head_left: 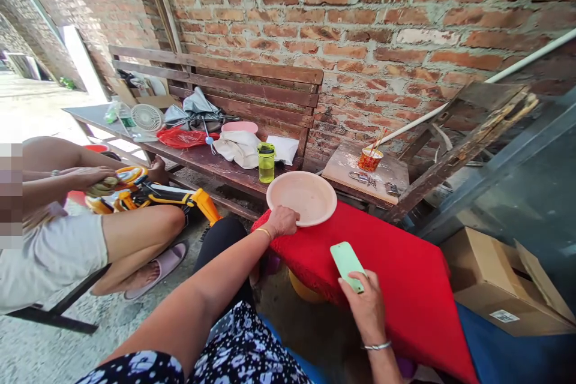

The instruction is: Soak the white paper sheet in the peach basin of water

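Note:
My left hand [283, 221], with a gold bangle at the wrist, closes over the near rim of a pale pink plastic basin [303, 192]. The basin sits on the far left end of a red cloth [396, 264], and nothing large shows inside it. My right hand [366, 303] grips the lower end of a flat, light green rectangular piece [346, 261] with rounded corners, held above the cloth between thumb and fingers. I cannot make out exactly what this green piece is. A silver bangle circles the right wrist.
Behind the basin, a wooden bench [202, 156] bears a yellow-green bottle [266, 163], a fan [147, 118] and cloths. A paper cup [371, 159] stands on a small wooden table [333, 171]. Right lies a cardboard box [490, 282]. At left, another person [148, 231] holds a yellow-black toy.

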A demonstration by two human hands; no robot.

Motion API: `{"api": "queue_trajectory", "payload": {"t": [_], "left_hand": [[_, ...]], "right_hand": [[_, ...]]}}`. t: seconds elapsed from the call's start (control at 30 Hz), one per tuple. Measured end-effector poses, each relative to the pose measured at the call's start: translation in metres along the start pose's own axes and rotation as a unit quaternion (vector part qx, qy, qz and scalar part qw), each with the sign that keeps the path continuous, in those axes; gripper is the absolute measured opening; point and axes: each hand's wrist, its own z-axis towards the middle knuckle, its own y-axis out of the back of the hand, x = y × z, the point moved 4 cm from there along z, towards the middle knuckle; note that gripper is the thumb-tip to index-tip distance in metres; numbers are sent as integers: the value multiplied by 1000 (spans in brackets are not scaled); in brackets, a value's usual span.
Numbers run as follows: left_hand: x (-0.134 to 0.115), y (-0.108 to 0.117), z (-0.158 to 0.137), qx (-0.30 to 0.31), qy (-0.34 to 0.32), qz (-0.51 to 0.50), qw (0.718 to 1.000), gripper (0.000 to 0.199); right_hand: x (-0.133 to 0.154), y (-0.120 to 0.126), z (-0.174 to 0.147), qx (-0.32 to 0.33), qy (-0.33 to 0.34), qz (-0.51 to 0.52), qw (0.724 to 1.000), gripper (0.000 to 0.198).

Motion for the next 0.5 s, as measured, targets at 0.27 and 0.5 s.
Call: {"api": "queue_trajectory", "payload": {"t": [0.27, 0.5], "left_hand": [[-1, 1, -1, -6, -7, 13, 1000, 31], [1, -3, 1, -11, -8, 2, 1000, 32]], "right_hand": [[19, -36, -4, 45, 62, -134, 988, 27], [-61, 49, -6, -32, -85, -185, 978, 56]]}}
